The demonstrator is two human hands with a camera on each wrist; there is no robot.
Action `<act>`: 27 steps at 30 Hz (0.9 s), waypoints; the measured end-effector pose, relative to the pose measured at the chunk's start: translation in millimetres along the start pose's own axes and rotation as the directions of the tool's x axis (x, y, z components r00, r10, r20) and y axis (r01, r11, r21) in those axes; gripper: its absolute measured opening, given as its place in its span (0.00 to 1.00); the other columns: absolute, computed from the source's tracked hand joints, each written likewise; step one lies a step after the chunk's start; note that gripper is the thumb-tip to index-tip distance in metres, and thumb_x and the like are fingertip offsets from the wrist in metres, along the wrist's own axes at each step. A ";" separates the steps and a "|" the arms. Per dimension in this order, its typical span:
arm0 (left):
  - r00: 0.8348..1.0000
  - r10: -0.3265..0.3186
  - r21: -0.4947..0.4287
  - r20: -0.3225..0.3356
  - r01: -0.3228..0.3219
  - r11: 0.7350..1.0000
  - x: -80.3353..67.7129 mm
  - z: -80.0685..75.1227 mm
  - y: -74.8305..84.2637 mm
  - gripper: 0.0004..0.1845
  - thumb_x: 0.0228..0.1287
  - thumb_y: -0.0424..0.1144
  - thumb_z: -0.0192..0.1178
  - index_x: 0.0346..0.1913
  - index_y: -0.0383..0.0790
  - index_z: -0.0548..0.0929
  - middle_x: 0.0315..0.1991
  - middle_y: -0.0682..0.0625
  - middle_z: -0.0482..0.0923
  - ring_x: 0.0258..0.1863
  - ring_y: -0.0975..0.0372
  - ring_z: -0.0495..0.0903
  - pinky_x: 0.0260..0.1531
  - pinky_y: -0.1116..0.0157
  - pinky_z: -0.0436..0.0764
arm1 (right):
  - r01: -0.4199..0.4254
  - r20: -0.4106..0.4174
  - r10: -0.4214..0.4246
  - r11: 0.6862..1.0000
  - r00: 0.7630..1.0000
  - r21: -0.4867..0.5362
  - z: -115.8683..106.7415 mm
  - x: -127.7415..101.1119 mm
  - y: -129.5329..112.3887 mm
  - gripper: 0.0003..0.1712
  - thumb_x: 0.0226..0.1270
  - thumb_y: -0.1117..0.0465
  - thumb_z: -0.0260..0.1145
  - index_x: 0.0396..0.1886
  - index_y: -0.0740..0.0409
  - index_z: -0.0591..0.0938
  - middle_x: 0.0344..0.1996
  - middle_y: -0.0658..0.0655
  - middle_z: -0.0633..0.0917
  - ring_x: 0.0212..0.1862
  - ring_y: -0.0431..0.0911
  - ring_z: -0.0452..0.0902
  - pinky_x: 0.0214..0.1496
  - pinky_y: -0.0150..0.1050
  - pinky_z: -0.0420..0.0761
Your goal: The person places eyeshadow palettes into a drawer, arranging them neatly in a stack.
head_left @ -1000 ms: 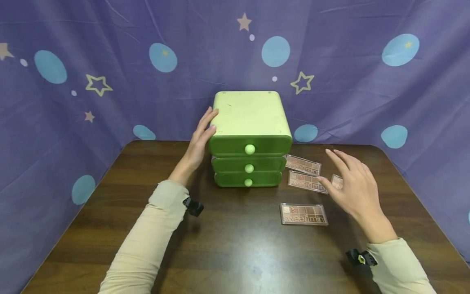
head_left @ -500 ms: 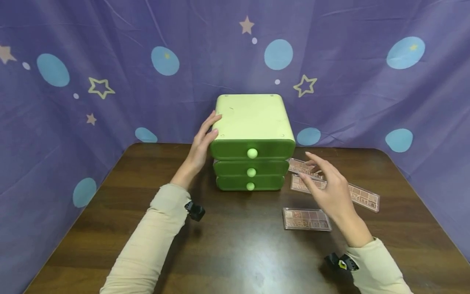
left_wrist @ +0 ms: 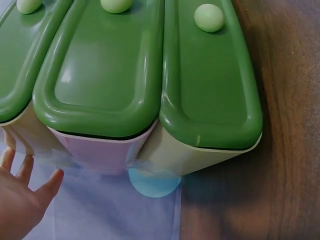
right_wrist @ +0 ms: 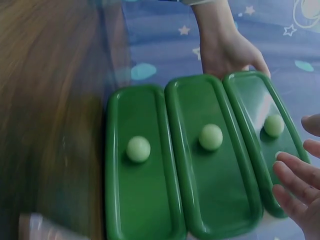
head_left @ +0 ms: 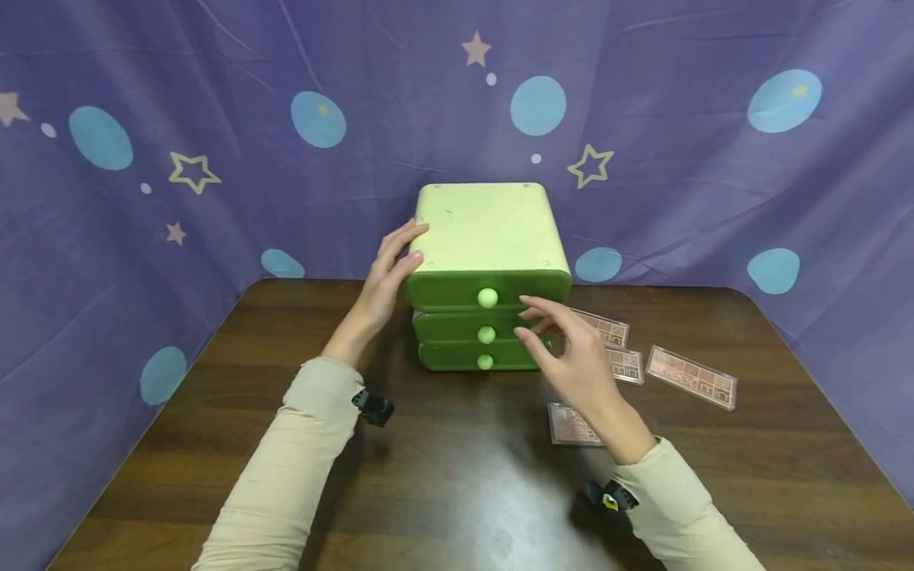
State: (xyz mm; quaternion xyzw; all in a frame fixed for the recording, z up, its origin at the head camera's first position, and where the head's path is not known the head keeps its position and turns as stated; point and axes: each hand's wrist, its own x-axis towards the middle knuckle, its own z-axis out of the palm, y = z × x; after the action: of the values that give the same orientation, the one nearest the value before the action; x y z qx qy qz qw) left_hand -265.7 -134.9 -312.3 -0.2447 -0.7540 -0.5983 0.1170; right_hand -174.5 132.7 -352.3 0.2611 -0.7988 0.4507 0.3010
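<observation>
Purple cloth [head_left: 236, 119] printed with stars and blue ovals hung behind a wood-grain tabletop [head_left: 428, 492], on which stood a pale-topped drawer unit [head_left: 489, 230] with three green drawers [head_left: 450, 290]. The left hand [head_left: 380, 287] lay along the unit's left side, fingers stretched out, tips resting over its top edge. The right hand [head_left: 574, 357] was raised before the right part of the unit's front, thumb and fingers curved and well apart, with nothing between them; whether a fingertip touched the front could not be told.

All three drawers looked pushed in. The step in hand appeared to be a reach toward the top knob [head_left: 488, 298] while the left hand steadied the unit; the next move would call for thumb and fingers to come together round that knob.

Right of the unit lay one palette [head_left: 614, 329], a second palette [head_left: 626, 366] just in front of it, and a third palette [head_left: 691, 378] farther out; a fourth palette [head_left: 571, 426] lay forward of the unit's right corner, partly hidden by the right arm [head_left: 621, 428]. Lettering on the third seemed to read "sweet min", too small to be sure.
</observation>
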 end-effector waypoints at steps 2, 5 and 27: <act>1.000 -0.008 0.005 0.004 0.008 1.000 0.0 -1.0 0.8 0.27 0.72 0.40 0.49 0.71 0.34 0.69 0.75 0.42 0.54 0.74 0.55 0.51 0.71 0.47 0.49 | -0.021 0.002 0.021 0.999 1.000 0.028 6.0 4.7 -1.8 0.24 0.62 0.67 0.72 0.59 0.59 0.81 0.41 0.57 0.87 0.38 0.44 0.82 0.39 0.41 0.81; 1.000 -0.018 0.016 0.001 0.018 1.000 1.1 -2.3 -3.5 0.27 0.72 0.41 0.49 0.71 0.36 0.69 0.75 0.44 0.54 0.73 0.55 0.51 0.71 0.47 0.49 | -0.057 0.004 0.057 0.996 0.998 0.065 13.3 11.3 -3.6 0.22 0.63 0.66 0.71 0.57 0.59 0.82 0.40 0.55 0.87 0.39 0.44 0.82 0.42 0.44 0.82; 0.994 -0.107 0.017 0.007 0.107 0.994 0.7 -5.0 -5.3 0.28 0.71 0.47 0.50 0.73 0.45 0.69 0.71 0.45 0.56 0.69 0.55 0.59 0.69 0.52 0.57 | -0.183 -0.030 0.190 0.971 0.981 0.154 38.0 29.7 -6.4 0.16 0.61 0.63 0.73 0.49 0.58 0.85 0.34 0.54 0.88 0.33 0.44 0.82 0.39 0.36 0.82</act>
State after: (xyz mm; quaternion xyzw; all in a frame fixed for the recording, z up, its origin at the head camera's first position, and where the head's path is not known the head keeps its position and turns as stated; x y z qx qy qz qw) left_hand -269.6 -140.4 -315.2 -0.2053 -0.7716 -0.5962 0.0837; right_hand -199.7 92.1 -343.0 0.1966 -0.7767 0.5416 0.2546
